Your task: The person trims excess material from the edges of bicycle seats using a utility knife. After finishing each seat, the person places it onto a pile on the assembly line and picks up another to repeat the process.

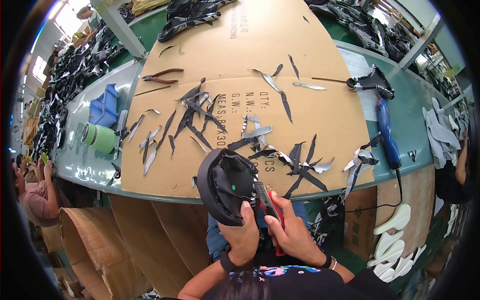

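Observation:
My left hand (241, 234) is closed on a black bicycle saddle (203, 185), tilted so its hollow underside and a small green dot inside show. My right hand (295, 232) grips a red utility knife (276, 212) with a grey metal front. The knife's front end is at the saddle's right rim, close to my left thumb; whether the blade touches the rim I cannot tell. Just beyond the saddle, black and grey trimmed strips (302, 167) lie loose on a flat cardboard sheet (200, 65).
Red-handled pliers (162, 76) lie at the left on the cardboard. A blue basket (104, 107) and green cup (98, 138) stand further left. At right are a blue corded heat tool (387, 132) and another saddle (372, 82). White saddle shells (391, 245) sit low right.

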Action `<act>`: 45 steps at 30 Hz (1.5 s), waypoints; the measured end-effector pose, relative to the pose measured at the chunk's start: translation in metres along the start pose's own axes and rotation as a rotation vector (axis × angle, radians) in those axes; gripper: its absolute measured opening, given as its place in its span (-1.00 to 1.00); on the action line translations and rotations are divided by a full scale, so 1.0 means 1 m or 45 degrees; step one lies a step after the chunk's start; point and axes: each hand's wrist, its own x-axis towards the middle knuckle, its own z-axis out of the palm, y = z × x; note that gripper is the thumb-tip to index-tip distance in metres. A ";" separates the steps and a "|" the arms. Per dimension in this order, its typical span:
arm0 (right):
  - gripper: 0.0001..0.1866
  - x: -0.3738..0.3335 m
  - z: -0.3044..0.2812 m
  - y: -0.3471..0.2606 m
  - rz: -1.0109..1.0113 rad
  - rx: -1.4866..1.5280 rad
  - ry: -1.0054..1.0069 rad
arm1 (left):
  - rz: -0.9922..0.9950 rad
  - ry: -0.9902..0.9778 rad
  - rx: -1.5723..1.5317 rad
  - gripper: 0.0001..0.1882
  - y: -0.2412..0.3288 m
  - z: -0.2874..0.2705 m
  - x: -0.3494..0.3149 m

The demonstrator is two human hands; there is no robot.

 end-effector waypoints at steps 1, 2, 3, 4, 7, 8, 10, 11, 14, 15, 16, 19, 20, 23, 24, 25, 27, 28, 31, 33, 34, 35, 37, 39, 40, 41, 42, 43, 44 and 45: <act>-0.40 -0.002 -0.003 -0.002 0.115 0.020 -0.045 | 0.017 0.047 0.032 -0.61 0.004 -0.004 0.005; -0.40 0.005 -0.008 0.002 0.114 0.021 -0.039 | 0.035 0.094 0.067 -0.62 0.006 -0.008 0.012; -0.37 0.018 -0.015 0.009 -0.184 -0.024 0.195 | -0.019 0.037 0.035 -0.65 0.002 -0.018 0.021; -0.34 0.031 -0.017 0.007 -0.483 -0.062 0.408 | -0.038 0.030 0.067 -0.68 0.003 -0.029 0.025; -0.22 0.075 -0.023 -0.037 -0.573 -0.020 0.299 | 0.063 -0.099 0.139 -0.70 -0.006 -0.045 0.033; -0.22 0.083 -0.023 -0.046 -0.583 -0.020 0.298 | 0.089 -0.163 0.196 -0.67 -0.004 -0.047 0.032; -0.20 0.096 -0.021 -0.054 -0.785 -0.316 0.146 | 0.120 -0.225 0.246 -0.64 -0.001 -0.050 0.034; -0.26 0.107 -0.018 -0.047 -1.114 -0.421 0.265 | 0.202 -0.282 0.356 -0.61 0.000 -0.052 0.035; -0.37 0.115 -0.025 -0.042 -0.997 -0.359 0.122 | 0.296 -0.348 0.461 -0.56 0.005 -0.055 0.043; -0.37 0.114 -0.026 -0.043 -1.006 -0.359 0.117 | 0.101 -0.390 0.286 -0.56 0.013 -0.056 0.046; -0.44 0.112 -0.028 -0.046 -0.906 -0.464 0.310 | -0.091 -0.432 0.108 -0.57 0.021 -0.055 0.050; -0.54 0.114 -0.099 -0.042 -0.888 -0.772 1.227 | -0.349 -0.220 -0.384 -0.57 0.044 -0.046 0.060; -0.58 0.118 -0.140 -0.040 -1.061 -0.915 1.631 | -0.376 -0.219 -0.421 -0.58 0.045 -0.055 0.067; -0.64 0.084 -0.188 -0.049 -0.493 -0.314 0.992 | -0.524 -0.365 -0.514 -0.63 0.064 -0.051 0.086; -0.61 0.080 -0.195 -0.042 -0.646 -0.328 0.694 | -0.644 -0.428 -0.633 -0.63 0.073 -0.042 0.097; -0.58 0.073 -0.195 -0.041 -0.621 -0.507 0.410 | -0.676 -0.523 -0.600 -0.61 0.080 -0.033 0.107; -0.47 0.056 -0.202 -0.062 -0.290 -0.874 -0.038 | -0.696 -0.727 -0.452 -0.60 0.095 -0.008 0.135; -0.47 0.058 -0.215 -0.062 -0.186 -0.790 -0.050 | -0.724 -0.908 -0.297 -0.57 0.101 0.007 0.151; -0.54 0.079 -0.265 -0.061 -0.368 -0.740 0.534 | -0.806 -1.150 -0.255 -0.58 0.107 0.052 0.222; -0.63 0.102 -0.308 -0.055 -0.261 -0.328 0.796 | -0.411 -0.978 -0.136 -0.53 0.096 0.082 0.294; -0.65 0.117 -0.329 -0.048 -0.328 -0.187 0.906 | -0.382 -0.826 -0.152 -0.54 0.080 0.083 0.362; -0.66 0.128 -0.362 -0.033 -0.263 -0.126 0.977 | -0.279 -0.768 -0.339 -0.57 0.090 0.094 0.400; -0.68 0.150 -0.389 -0.022 -0.194 -0.058 1.032 | 0.076 -0.580 -0.811 -0.69 0.122 0.109 0.440; -0.70 0.171 -0.399 -0.024 -0.134 -0.425 1.285 | 0.146 -0.407 -0.769 -0.70 0.117 0.106 0.479; -0.70 0.180 -0.416 -0.019 -0.109 -0.435 1.302 | 0.134 -0.291 -0.665 -0.70 0.118 0.118 0.469; -0.70 0.187 -0.436 -0.012 -0.075 -0.544 1.405 | 0.120 -0.306 -0.665 -0.70 0.118 0.123 0.460; -0.68 0.193 -0.451 -0.008 -0.046 -0.658 1.499 | 0.001 -0.529 -0.537 -0.71 0.114 0.122 0.451; -0.69 0.195 -0.463 -0.002 -0.009 -0.439 1.496 | -0.115 -0.750 -0.406 -0.73 0.112 0.122 0.441; -0.69 0.196 -0.478 0.007 -0.015 -0.442 1.499 | -0.112 -0.750 -0.412 -0.73 0.114 0.121 0.425; -0.69 0.195 -0.495 0.019 0.121 -0.272 1.371 | -0.205 -0.848 -0.333 -0.74 0.114 0.123 0.409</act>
